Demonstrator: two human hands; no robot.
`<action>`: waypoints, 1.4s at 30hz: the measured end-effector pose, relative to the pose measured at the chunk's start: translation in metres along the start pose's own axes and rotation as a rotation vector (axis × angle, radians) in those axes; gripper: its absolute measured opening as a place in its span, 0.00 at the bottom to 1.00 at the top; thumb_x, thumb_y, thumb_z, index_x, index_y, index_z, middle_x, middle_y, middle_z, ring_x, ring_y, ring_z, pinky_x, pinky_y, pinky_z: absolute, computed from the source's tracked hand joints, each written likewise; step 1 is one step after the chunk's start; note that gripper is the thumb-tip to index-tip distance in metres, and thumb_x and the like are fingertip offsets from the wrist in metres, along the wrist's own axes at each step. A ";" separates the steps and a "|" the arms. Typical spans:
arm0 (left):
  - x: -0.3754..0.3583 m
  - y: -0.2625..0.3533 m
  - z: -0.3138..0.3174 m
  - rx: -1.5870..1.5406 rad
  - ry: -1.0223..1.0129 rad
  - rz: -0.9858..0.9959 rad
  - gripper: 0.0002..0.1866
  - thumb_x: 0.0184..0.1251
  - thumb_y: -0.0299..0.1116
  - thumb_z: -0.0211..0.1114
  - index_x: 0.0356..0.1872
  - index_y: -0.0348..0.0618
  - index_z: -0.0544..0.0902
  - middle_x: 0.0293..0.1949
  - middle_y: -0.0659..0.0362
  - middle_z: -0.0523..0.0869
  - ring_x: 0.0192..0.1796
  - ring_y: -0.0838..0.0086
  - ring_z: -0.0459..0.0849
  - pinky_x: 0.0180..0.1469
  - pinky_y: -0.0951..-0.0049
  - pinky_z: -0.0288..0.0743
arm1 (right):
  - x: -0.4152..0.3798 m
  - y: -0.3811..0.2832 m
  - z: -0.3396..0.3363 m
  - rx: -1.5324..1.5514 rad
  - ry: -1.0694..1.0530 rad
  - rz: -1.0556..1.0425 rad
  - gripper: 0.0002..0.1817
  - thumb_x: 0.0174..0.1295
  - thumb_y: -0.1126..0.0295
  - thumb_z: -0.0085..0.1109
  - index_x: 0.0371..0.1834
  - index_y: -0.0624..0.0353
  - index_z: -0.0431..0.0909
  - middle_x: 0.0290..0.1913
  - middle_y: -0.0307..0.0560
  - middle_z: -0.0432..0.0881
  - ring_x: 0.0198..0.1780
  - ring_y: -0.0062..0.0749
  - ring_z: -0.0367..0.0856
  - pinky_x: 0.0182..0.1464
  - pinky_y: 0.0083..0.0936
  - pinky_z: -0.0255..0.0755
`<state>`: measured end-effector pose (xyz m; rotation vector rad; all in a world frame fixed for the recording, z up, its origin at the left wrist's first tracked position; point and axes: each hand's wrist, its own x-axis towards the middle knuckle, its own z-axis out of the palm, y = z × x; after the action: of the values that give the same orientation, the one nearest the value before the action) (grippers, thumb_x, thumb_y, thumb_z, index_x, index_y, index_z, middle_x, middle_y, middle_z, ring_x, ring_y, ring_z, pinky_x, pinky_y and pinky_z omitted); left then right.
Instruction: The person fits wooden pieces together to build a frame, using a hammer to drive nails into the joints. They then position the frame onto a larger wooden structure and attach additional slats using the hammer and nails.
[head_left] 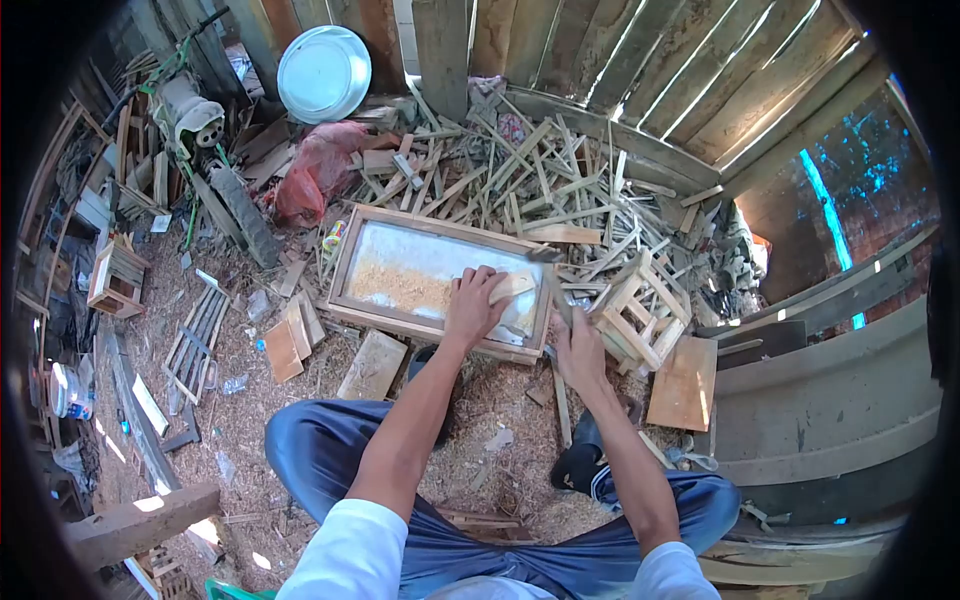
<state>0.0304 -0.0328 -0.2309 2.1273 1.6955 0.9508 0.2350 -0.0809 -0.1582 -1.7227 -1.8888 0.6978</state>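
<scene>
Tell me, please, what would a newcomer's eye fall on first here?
The wooden tray at centre, where the left hand presses a small block. Behind it sprawls a heap of wood offcuts, and a pale round basin leans against the plank wall at top left.

Wooden tray on the floor before the seated person, scrap wood behind it.

The wooden tray lies on the floor ahead of the knees. The left hand rests on a small wood block in the tray's right end; the right hand is just right of the tray's near right corner. A slatted crate stands right of the tray, the stick pile behind it, a flat board before its near edge.
</scene>
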 end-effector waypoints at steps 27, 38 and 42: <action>0.006 0.003 -0.001 0.020 0.015 0.021 0.23 0.55 0.39 0.72 0.54 0.48 0.83 0.50 0.59 0.79 0.54 0.61 0.74 0.57 0.58 0.66 | 0.017 0.045 0.016 -0.192 -0.099 0.084 0.21 0.73 0.52 0.44 0.47 0.61 0.71 0.33 0.70 0.80 0.38 0.68 0.80 0.40 0.55 0.72; 0.001 0.006 -0.001 0.076 0.029 0.032 0.22 0.56 0.37 0.71 0.53 0.45 0.80 0.49 0.55 0.79 0.54 0.59 0.75 0.56 0.57 0.69 | 0.002 -0.042 -0.136 -0.171 0.081 -0.193 0.16 0.71 0.58 0.53 0.40 0.62 0.70 0.21 0.59 0.78 0.26 0.59 0.80 0.29 0.47 0.72; -0.001 0.001 0.001 0.022 0.115 0.086 0.21 0.55 0.35 0.71 0.51 0.46 0.78 0.49 0.55 0.81 0.52 0.58 0.79 0.52 0.58 0.72 | -0.048 -0.048 -0.179 0.020 0.201 -0.160 0.16 0.70 0.59 0.56 0.37 0.64 0.72 0.21 0.58 0.78 0.25 0.55 0.81 0.28 0.41 0.69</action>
<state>0.0317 -0.0337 -0.2307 2.2154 1.6858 1.1027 0.3208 -0.1243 0.0073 -1.5461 -1.8476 0.4632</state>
